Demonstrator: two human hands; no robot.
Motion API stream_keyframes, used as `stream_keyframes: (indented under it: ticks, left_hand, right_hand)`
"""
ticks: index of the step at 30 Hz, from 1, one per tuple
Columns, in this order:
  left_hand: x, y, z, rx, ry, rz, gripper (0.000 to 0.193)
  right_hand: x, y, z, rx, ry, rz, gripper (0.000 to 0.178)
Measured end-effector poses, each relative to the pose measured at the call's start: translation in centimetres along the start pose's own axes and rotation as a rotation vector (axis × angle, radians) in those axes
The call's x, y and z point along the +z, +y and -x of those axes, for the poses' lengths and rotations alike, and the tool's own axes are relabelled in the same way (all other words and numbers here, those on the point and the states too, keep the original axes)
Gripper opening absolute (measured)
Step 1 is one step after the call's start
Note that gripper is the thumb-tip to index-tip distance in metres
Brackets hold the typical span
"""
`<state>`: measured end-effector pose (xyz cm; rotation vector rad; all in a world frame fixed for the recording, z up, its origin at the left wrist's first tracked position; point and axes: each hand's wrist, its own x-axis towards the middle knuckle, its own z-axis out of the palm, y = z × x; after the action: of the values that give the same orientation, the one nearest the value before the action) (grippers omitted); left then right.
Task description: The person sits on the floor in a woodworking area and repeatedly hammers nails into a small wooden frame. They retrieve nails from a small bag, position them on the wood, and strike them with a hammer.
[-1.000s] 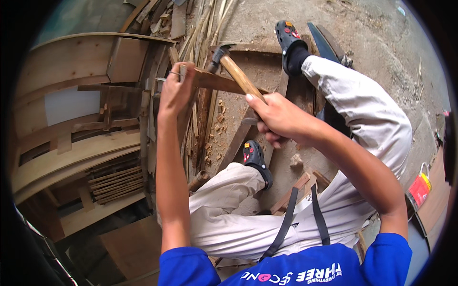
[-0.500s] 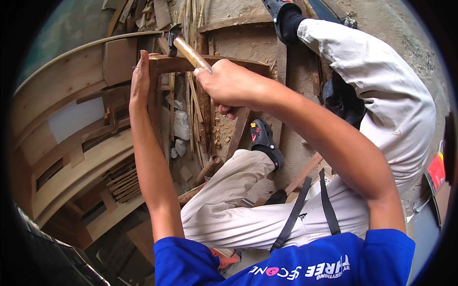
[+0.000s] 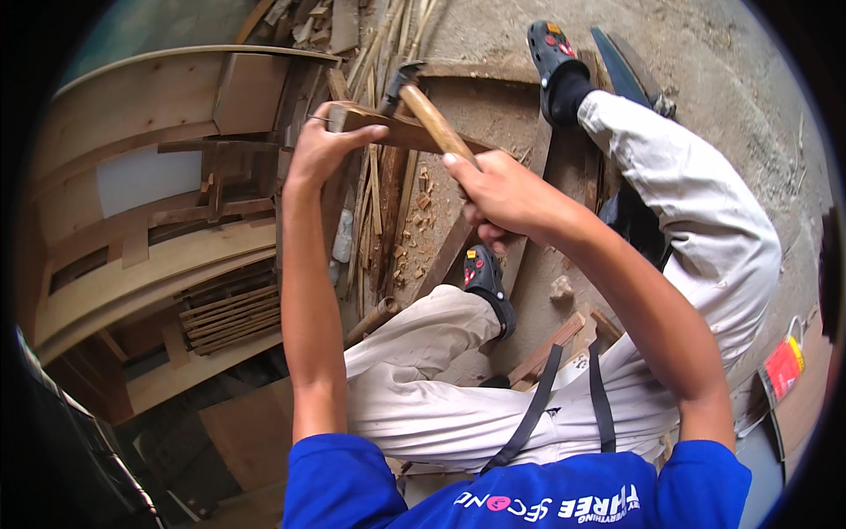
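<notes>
My right hand [image 3: 509, 196] is wrapped round the wooden handle of a claw hammer [image 3: 438, 121]. Its dark metal head lies level with the far side of a brown wooden board [image 3: 414, 135]. At the board's left end, my left hand [image 3: 319, 157] grips the wood, thumb along the near side and fingers curled round the end. A thin nail [image 3: 319, 118] juts out leftward beside those fingers; whether it is fixed in the wood or pinched I cannot tell.
On the left stands a large wooden furniture frame [image 3: 159, 264] with slats. Long thin wood strips [image 3: 374, 203] and chips lie beyond my left arm. My legs are spread, one dark clog [image 3: 487, 282] near the middle, the other [image 3: 552, 66] farther off. A red-yellow packet [image 3: 781, 370] lies right.
My left hand has gone from lying flat with fingers up to gripping the board's end. In the picture, hands, hammer and board sit farther right; the hammer head remains near the board.
</notes>
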<state>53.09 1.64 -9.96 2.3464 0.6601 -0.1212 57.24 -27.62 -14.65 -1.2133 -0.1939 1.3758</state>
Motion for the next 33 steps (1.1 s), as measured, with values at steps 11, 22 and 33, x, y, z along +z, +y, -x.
stream_keyframes:
  ticks: [11,22,33]
  left_hand:
    - [4.6,5.4,5.0,-0.154,0.140,-0.289,0.084]
    - [5.7,8.6,6.7,-0.134,0.238,-0.330,0.090]
    - [4.8,7.8,6.9,-0.174,0.176,-0.254,0.076]
  right_hand:
    - [-1.1,2.2,4.5,0.022,0.096,-0.114,0.045]
    - [-1.0,3.5,5.7,-0.054,0.136,-0.163,0.045]
    - [3.0,-3.4,10.4,-0.389,0.375,0.766,0.036]
